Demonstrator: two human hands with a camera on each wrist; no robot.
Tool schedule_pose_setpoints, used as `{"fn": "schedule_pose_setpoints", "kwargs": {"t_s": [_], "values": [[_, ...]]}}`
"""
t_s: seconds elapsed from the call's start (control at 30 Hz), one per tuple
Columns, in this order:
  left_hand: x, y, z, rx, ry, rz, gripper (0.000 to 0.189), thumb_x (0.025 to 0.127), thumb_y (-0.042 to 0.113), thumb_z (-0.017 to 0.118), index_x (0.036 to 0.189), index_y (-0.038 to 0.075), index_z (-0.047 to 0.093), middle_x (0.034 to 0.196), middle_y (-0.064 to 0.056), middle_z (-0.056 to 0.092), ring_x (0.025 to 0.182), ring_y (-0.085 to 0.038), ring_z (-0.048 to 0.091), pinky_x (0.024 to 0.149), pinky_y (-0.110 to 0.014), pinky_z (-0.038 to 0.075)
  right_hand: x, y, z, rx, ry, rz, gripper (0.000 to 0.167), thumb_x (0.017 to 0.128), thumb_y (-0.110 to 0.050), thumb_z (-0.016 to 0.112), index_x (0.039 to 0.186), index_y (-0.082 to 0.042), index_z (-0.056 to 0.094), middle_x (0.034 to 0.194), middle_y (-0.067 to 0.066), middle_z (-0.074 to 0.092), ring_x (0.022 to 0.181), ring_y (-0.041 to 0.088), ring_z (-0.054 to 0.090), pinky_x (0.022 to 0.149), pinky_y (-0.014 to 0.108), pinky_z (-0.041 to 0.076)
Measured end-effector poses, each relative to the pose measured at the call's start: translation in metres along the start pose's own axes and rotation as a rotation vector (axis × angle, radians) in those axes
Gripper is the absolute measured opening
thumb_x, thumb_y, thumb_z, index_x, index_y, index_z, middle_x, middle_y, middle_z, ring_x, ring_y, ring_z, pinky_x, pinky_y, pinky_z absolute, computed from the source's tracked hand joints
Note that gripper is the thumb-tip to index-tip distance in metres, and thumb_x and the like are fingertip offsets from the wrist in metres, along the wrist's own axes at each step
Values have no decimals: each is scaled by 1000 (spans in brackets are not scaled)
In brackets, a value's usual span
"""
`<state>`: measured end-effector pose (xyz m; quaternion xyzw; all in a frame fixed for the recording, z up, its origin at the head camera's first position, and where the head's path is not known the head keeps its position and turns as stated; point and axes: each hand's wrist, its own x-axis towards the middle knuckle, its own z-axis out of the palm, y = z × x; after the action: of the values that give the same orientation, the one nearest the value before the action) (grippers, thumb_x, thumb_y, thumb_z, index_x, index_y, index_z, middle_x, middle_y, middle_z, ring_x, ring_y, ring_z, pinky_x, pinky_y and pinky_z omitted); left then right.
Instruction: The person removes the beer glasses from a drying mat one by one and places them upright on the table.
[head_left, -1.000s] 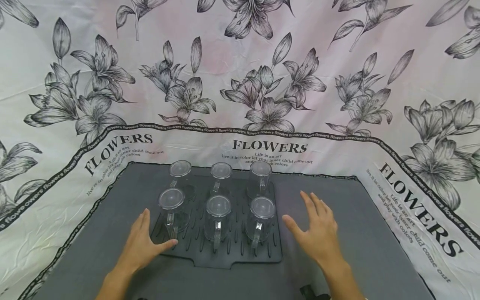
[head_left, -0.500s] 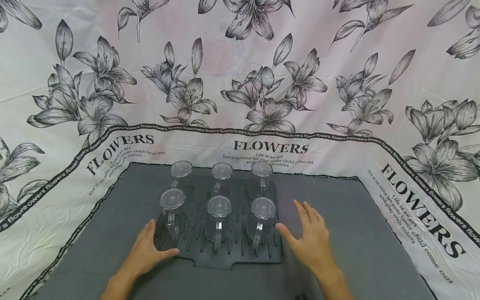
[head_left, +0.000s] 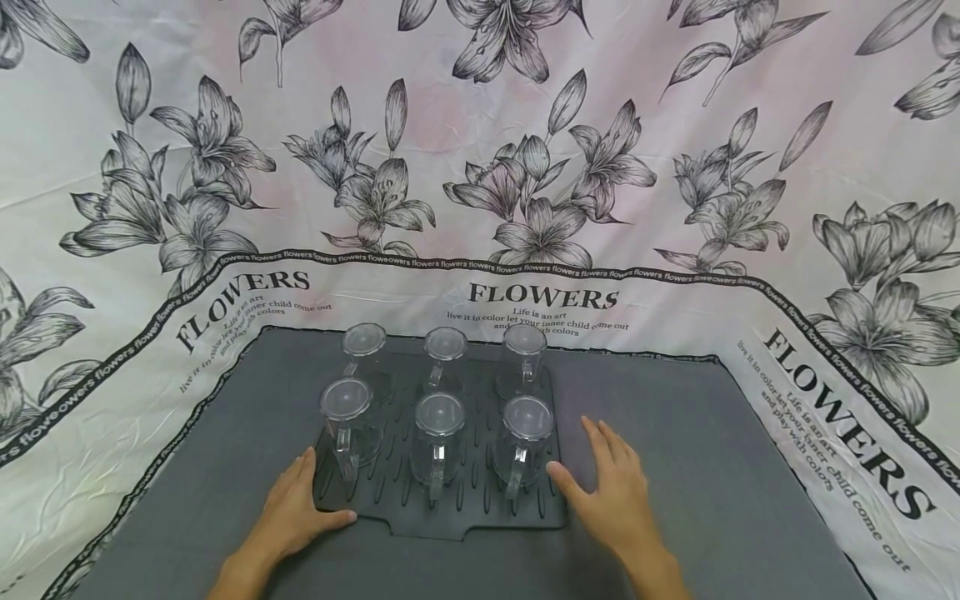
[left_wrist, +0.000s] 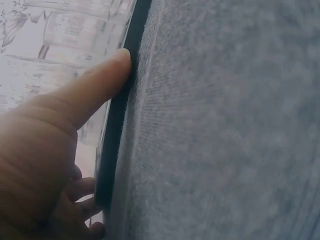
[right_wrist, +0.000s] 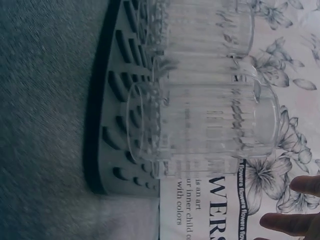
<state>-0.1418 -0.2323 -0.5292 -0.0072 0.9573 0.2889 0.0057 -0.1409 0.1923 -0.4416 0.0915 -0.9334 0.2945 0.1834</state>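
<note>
Several clear glass mugs stand upside down in two rows on a dark ridged drying mat (head_left: pixel 427 527). Their handles face the front, as on the front left mug (head_left: pixel 347 400), front middle mug (head_left: pixel 439 417) and front right mug (head_left: pixel 528 418). My left hand (head_left: pixel 288 512) is at the mat's front left corner, fingers along the left side. In the left wrist view its thumb (left_wrist: pixel 100 80) lies against the mat's edge (left_wrist: pixel 116 130). My right hand (head_left: pixel 615 492) is spread beside the right edge, holding nothing, its thumb close to the front right mug.
A grey cloth (head_left: pixel 712 467) covers the table under the mat. Behind and on both sides hangs a white curtain (head_left: pixel 390 283) with printed flowers and lettering. The back row of mugs (head_left: pixel 446 343) stands near the table's far edge.
Both hands have come lower and nearer the mat: the left to its front left corner, the right leftward toward its right edge. The mugs stay in place on the mat.
</note>
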Motion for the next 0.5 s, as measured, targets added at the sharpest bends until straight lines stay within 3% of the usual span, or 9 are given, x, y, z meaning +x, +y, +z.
{"fn": "schedule_pose_setpoints", "kwargs": {"t_s": [0.17,0.33,0.5], "values": [[1,-1,2,15,18,3,132,60,62,83,145,-17,19,143,-42,24,128,-61,23,101,-68,21,-4,1,8,68,48,-30,66,85,-40,72,139,-9,50,136,20,49,119,45,44,89,67,36],[1,-1,3,16,26,7,131,61,61,83,144,-18,19,144,-41,24,129,-59,23,103,-66,20,-9,1,15,155,50,-6,53,85,-35,74,129,-7,60,125,13,59,114,36,51,91,57,39],[-1,1,2,21,28,-1,130,61,61,82,144,-18,20,143,-41,25,128,-59,24,102,-66,21,-12,1,26,304,53,23,39,84,-25,77,118,-8,66,110,2,67,99,22,61,78,49,50]]}}
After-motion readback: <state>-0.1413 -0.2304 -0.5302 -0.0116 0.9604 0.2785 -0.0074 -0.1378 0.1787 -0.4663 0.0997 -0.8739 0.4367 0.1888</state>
